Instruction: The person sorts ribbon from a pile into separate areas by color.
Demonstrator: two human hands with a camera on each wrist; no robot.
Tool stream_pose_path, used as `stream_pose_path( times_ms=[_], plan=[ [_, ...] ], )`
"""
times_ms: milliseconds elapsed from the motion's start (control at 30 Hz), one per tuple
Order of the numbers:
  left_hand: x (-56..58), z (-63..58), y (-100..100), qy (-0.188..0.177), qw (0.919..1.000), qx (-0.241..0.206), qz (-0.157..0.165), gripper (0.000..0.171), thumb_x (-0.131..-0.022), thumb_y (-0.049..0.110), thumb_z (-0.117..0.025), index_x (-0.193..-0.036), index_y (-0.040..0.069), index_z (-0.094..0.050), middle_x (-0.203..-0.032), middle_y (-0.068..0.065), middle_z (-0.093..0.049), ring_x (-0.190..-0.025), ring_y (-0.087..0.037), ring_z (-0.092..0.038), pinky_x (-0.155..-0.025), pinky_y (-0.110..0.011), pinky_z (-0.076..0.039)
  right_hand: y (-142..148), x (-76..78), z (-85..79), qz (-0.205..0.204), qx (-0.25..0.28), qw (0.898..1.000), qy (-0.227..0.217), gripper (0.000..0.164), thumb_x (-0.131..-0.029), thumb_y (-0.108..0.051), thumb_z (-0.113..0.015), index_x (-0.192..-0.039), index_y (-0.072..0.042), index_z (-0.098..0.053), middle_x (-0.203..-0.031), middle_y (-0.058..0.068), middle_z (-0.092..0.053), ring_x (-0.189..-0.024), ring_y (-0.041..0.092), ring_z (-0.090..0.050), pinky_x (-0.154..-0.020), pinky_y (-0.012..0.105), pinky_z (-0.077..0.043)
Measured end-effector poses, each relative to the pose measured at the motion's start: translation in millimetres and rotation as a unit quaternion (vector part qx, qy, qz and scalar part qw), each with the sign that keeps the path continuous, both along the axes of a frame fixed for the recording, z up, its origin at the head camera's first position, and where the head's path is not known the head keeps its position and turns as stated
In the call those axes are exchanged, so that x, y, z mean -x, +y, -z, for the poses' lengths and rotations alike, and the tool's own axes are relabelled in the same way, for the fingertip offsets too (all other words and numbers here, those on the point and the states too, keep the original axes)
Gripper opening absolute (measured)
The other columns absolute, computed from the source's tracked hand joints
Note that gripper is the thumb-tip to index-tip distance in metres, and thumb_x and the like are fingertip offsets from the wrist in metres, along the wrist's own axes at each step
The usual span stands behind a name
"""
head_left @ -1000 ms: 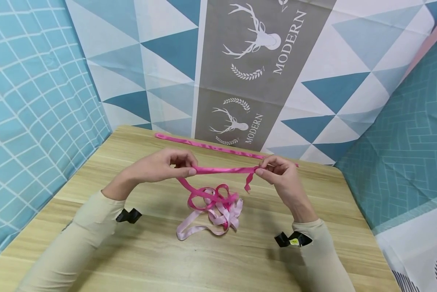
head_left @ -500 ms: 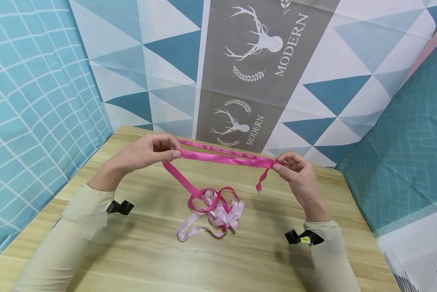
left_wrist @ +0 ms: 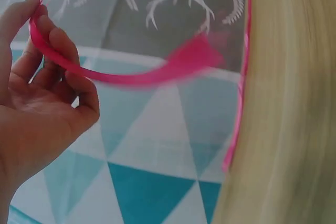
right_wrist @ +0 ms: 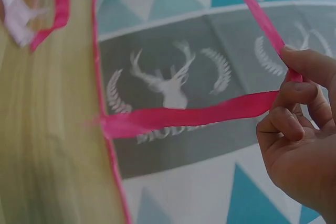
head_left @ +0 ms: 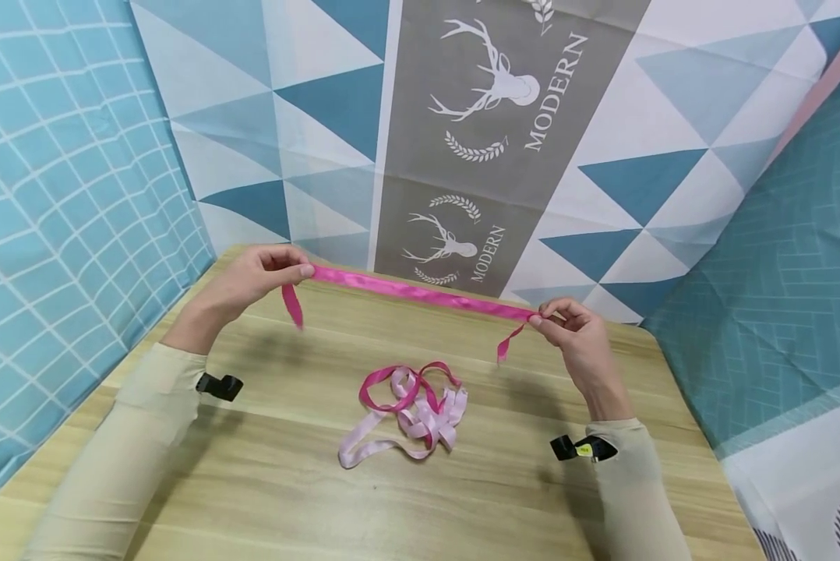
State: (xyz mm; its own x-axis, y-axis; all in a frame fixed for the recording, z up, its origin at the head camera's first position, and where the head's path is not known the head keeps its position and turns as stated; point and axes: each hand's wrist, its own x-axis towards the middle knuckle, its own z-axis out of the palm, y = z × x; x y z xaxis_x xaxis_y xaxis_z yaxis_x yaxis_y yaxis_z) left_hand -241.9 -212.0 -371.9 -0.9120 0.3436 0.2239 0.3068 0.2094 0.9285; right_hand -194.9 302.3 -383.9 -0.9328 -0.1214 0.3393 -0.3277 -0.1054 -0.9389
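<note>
A hot-pink satin ribbon [head_left: 420, 293] is stretched fairly taut in the air between both hands, sloping down to the right. My left hand [head_left: 248, 280] pinches it near one end between thumb and fingers, and a short tail [head_left: 292, 305] hangs below. My right hand [head_left: 580, 343] pinches the other side, with its own loose tail [head_left: 510, 343] dangling. Both tails also show in the wrist views. Another pink ribbon [left_wrist: 244, 61] lies along the table's far edge; in the head view the raised one covers it.
A tangle of pale pink ribbon [head_left: 430, 421] and hot-pink ribbon [head_left: 372, 380] lies mid-table. The wood-grain table [head_left: 392, 514] meets a patterned cloth backdrop [head_left: 329, 156] behind, with a blue checked cloth [head_left: 62, 171] on the left and a teal cloth [head_left: 792, 273] on the right.
My hands have spread apart, mostly the left hand moving left and away. The held ribbon is longer between them, and its left part has come free of the tangle.
</note>
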Motion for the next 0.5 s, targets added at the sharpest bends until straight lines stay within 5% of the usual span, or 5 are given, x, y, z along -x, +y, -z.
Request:
stream_pose_path(
  times_ms=[100,333,500],
  plan=[
    [5.6,5.3,-7,-0.011,0.9996,0.009,-0.026,0.033,-0.097,0.032,-0.072,-0.111,0.002,-0.071,-0.086,-0.024,-0.065,-0.099,-0.027,-0.059,-0.082,-0.037,-0.044,5,7.5,8.8,0.026,-0.007,1.0,-0.013,0.009,-0.093,0.008,-0.069,-0.091,0.001,-0.064,-0.097,0.008,-0.061,-0.077,0.013,-0.06,-0.065,0.023,-0.046],
    [21.7,26.2,-22,-0.02,0.997,0.022,-0.072,0.04,-0.095,0.039,-0.074,-0.11,0.002,-0.071,-0.089,-0.016,-0.058,-0.053,-0.035,-0.046,-0.068,-0.04,-0.047,19,17.1,20.0,0.045,0.001,0.999,-0.027,0.008,-0.094,0.008,-0.067,-0.091,0.001,-0.065,-0.095,0.007,-0.061,-0.068,0.011,-0.05,-0.059,0.022,-0.042],
    [28.5,38.4,-32,-0.031,0.9961,0.011,-0.082,0.042,-0.095,0.038,-0.074,-0.113,0.0,-0.07,-0.092,-0.016,-0.058,-0.05,-0.033,-0.045,-0.067,-0.041,-0.047,36,23.3,31.9,0.058,-0.017,0.997,-0.048,0.006,-0.095,0.005,-0.068,-0.094,0.002,-0.063,-0.09,0.006,-0.062,-0.061,0.013,-0.039,-0.056,0.026,-0.034]
  ],
)
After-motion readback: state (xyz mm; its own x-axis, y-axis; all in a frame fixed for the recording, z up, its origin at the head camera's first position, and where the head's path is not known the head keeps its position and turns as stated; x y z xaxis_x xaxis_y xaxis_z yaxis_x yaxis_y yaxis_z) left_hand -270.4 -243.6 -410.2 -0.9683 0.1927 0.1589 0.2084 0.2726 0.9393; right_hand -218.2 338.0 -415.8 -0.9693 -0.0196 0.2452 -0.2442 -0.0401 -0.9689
